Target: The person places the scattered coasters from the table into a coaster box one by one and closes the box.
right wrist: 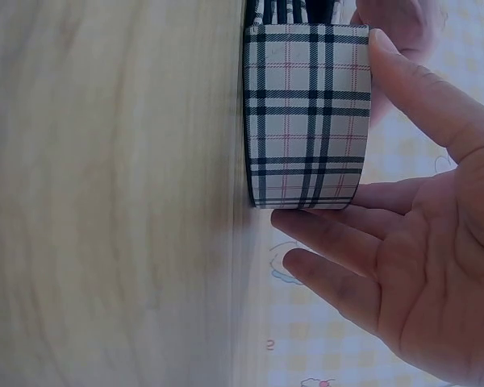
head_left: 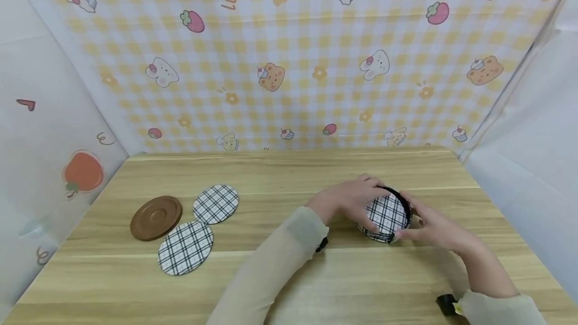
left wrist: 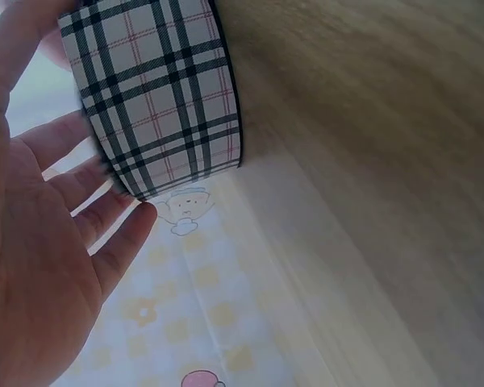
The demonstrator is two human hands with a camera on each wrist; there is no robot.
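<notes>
A round plaid coaster holder [head_left: 409, 210] stands on the right part of the table, with a stack of black-and-white plaid coasters [head_left: 386, 214] inside it. My left hand [head_left: 349, 199] holds its left side, thumb at the near edge and fingers toward the far edge. On the opposite side my right hand [head_left: 435, 227] grips the holder between thumb and fingers. Both wrist views show the holder's checked outer wall [left wrist: 157, 89] with fingertips against it. In the right wrist view, the layered coaster edges [right wrist: 286, 12] show through a gap in the wall.
On the left of the table lie two loose plaid coasters, one farther back [head_left: 215, 204] and one nearer [head_left: 185, 248]. Beside them is a round brown coaster [head_left: 156, 218] with ring grooves. A patterned yellow checked cloth [head_left: 298, 39] hangs behind the table.
</notes>
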